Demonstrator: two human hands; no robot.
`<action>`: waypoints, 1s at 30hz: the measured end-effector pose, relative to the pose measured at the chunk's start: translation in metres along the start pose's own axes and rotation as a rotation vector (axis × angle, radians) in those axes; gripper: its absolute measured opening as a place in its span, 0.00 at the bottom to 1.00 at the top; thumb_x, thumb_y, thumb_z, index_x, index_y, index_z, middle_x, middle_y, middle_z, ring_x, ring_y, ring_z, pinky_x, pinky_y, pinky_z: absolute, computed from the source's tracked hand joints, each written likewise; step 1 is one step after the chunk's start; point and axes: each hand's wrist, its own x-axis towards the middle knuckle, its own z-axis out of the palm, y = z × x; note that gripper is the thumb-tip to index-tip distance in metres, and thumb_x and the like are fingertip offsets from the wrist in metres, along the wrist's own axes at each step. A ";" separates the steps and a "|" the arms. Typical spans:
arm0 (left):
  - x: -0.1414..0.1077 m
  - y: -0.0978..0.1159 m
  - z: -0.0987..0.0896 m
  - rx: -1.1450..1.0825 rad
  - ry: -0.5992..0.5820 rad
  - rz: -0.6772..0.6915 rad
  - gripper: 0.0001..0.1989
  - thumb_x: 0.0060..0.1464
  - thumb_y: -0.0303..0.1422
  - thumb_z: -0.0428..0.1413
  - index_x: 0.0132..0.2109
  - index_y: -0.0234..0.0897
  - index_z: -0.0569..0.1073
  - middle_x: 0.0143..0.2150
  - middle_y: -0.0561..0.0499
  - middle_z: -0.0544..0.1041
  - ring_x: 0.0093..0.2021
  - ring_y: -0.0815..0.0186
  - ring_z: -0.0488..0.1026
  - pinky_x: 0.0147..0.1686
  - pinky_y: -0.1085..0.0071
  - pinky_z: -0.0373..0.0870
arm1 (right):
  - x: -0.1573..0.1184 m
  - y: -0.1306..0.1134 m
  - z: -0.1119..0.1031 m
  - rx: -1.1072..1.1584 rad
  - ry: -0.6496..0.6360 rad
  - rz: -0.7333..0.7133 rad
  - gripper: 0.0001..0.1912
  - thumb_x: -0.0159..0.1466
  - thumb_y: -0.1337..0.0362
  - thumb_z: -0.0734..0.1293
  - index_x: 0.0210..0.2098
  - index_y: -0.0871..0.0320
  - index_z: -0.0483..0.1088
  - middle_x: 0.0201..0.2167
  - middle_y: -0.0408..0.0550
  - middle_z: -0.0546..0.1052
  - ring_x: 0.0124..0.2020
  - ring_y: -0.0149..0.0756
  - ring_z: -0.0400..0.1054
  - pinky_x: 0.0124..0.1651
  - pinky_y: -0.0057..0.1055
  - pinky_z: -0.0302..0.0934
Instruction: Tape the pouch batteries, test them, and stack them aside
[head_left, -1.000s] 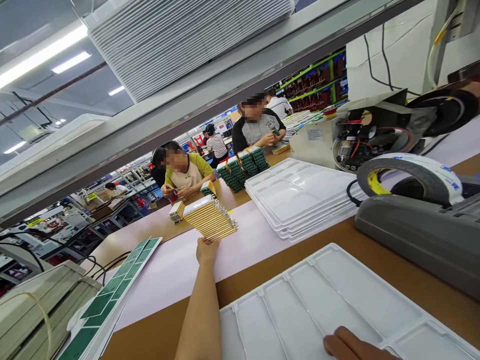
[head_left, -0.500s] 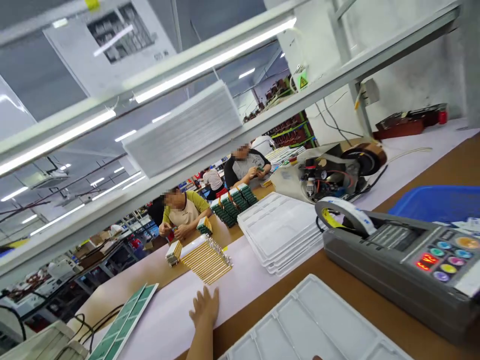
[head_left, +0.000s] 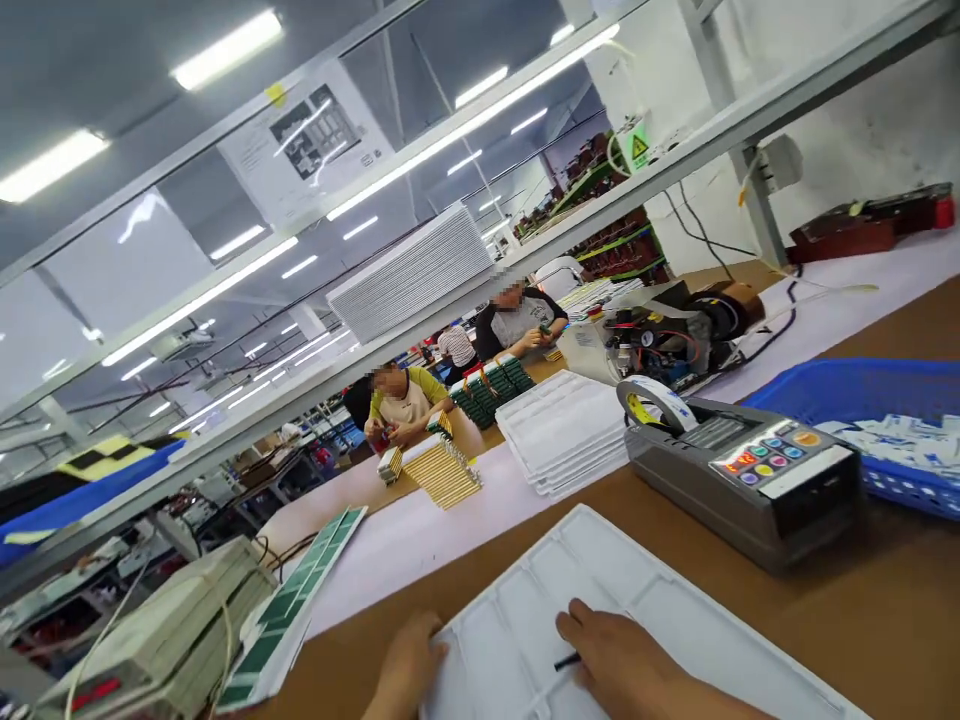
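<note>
A white plastic tray [head_left: 517, 610] with shallow compartments lies on the brown table before me. My left hand [head_left: 409, 655], slightly blurred, is curled at the tray's left rim, with the thumb side against it. Over the tray's middle, my right hand [head_left: 619, 650] has its fingers closed on a thin black stick-like thing [head_left: 568, 662]. Only a short end of that thing sticks out, so its kind is hidden.
A grey tape dispenser [head_left: 739, 480] stands right of the tray, before a blue basket [head_left: 900, 390] of small white packets. Stacked white trays [head_left: 562, 430], yellow-edged strips [head_left: 442, 475] and green panels [head_left: 300, 600] lie beyond. Two co-workers sit across.
My left hand, spread over the white table strip before, is now at the tray's left rim. My right hand has come into view over the tray with the black thing. The view has shifted.
</note>
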 end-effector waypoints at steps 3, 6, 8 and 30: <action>-0.018 -0.004 -0.004 0.028 -0.019 0.012 0.04 0.41 0.27 0.52 0.26 0.40 0.69 0.30 0.50 0.73 0.33 0.60 0.68 0.34 0.67 0.60 | -0.011 -0.009 -0.009 -0.080 -0.048 -0.035 0.17 0.52 0.74 0.60 0.41 0.59 0.65 0.41 0.52 0.69 0.36 0.45 0.67 0.35 0.37 0.58; -0.030 -0.001 -0.011 -0.005 0.022 0.019 0.05 0.44 0.28 0.50 0.23 0.39 0.65 0.30 0.50 0.71 0.31 0.61 0.66 0.31 0.68 0.57 | -0.016 -0.014 -0.015 -0.106 -0.034 -0.069 0.17 0.52 0.75 0.59 0.41 0.59 0.65 0.41 0.51 0.69 0.35 0.43 0.67 0.34 0.35 0.58; -0.036 0.004 -0.024 -0.014 0.079 0.033 0.06 0.48 0.30 0.48 0.25 0.40 0.63 0.30 0.50 0.70 0.30 0.62 0.66 0.29 0.69 0.55 | -0.017 -0.016 -0.018 -0.078 0.041 -0.104 0.15 0.54 0.75 0.58 0.40 0.58 0.66 0.39 0.49 0.69 0.34 0.40 0.67 0.33 0.33 0.58; 0.042 0.152 -0.049 -1.210 0.360 -0.317 0.11 0.45 0.22 0.50 0.39 0.33 0.65 0.27 0.52 0.69 0.20 0.72 0.66 0.22 0.71 0.65 | -0.007 -0.030 0.000 -0.038 0.809 -0.682 0.10 0.55 0.72 0.53 0.21 0.57 0.59 0.16 0.40 0.62 0.16 0.27 0.51 0.18 0.27 0.41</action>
